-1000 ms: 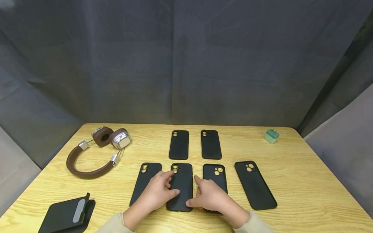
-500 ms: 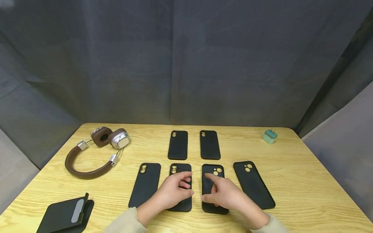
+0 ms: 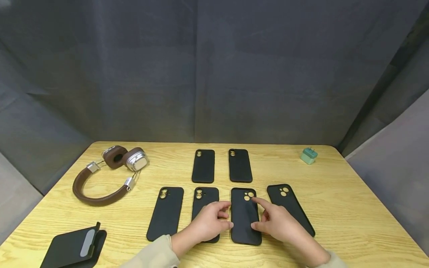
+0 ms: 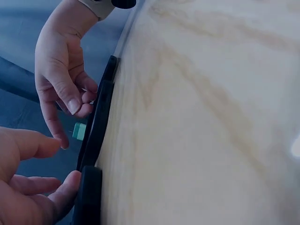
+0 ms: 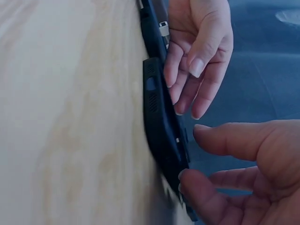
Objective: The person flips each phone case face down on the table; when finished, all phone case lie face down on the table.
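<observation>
Black phone cases lie in two rows on the table. In the head view my hands flank the third front-row case [image 3: 242, 223], which has camera holes at its upper right. My left hand [image 3: 209, 222] is over the second front case [image 3: 201, 203], thumb and index fingertips at the third case's left edge. At its right edge is my right hand [image 3: 280, 223], index fingertip near the camera holes, thumb lower down. Both hands have thumb and fingers spread apart. The right wrist view shows the right hand [image 5: 253, 173] beside a case edge [image 5: 157, 108], gripping nothing.
Another case [image 3: 165, 214] lies front left, and a tilted one [image 3: 296, 208] front right. Two more cases [image 3: 203, 167] form the back row. Brown headphones [image 3: 100, 201], a black folding stand [image 3: 68, 247] and a green charger [image 3: 308, 156] lie around them.
Both hands have moved right, from around the second front case to around the third. The cases keep their places; the whole view has shifted slightly.
</observation>
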`<state>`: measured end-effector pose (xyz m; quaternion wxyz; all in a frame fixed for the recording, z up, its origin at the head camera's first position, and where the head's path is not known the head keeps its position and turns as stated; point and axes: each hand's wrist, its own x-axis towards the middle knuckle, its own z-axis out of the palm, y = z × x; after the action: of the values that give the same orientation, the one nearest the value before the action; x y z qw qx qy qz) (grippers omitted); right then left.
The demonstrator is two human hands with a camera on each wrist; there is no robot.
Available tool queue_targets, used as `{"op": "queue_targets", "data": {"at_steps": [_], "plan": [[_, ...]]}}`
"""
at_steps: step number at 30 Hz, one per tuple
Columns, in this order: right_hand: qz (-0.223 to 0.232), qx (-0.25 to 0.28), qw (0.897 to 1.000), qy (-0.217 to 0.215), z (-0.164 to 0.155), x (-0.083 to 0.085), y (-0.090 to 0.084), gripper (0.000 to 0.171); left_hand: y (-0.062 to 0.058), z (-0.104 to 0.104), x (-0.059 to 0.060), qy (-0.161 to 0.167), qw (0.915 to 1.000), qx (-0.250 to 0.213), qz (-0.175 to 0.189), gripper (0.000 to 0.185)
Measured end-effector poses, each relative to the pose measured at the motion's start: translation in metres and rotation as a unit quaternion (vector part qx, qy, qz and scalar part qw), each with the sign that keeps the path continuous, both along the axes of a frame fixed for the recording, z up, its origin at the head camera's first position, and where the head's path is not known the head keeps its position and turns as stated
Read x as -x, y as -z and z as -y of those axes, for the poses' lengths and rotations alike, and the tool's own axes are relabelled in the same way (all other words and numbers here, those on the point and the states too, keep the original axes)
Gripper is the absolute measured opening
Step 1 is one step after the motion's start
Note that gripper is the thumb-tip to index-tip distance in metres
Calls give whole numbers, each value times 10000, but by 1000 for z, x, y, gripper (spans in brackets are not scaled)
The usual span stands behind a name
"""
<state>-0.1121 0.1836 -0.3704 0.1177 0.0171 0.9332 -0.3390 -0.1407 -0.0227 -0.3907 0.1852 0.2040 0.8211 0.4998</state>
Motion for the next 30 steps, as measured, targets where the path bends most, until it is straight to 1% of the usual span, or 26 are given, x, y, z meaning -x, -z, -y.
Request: {"op": "queue_targets", "data": {"at_steps": [6, 11, 14, 19, 22, 26, 30], "plan": [[47, -27, 10000, 23, -3, -1, 7, 72, -2, -5, -1, -16, 9994, -72, 327, 59], [33, -43, 9999, 93, -3, 1, 11, 75, -3, -9, -1, 0, 9988, -80, 476, 60], [44, -31, 9999, 136, -2, 2, 13, 75, -3, -11, -1, 24, 9981, -59, 614, 61], [22, 2, 9999, 145, -1, 2, 14, 73, -3, -14, -1, -46, 9964, -114, 834, 62], [83, 33, 9998, 201, 1, 2, 15, 72, -4, -15, -1, -67, 9966, -92, 821, 62], [144, -16, 9996, 245, 2, 3, 16, 71, -5, -15, -2, -45, 9979, -28, 649, 61], [170, -76, 9995, 256, 3, 2, 14, 70, -6, -15, -3, -48, 9983, -109, 577, 60]]}}
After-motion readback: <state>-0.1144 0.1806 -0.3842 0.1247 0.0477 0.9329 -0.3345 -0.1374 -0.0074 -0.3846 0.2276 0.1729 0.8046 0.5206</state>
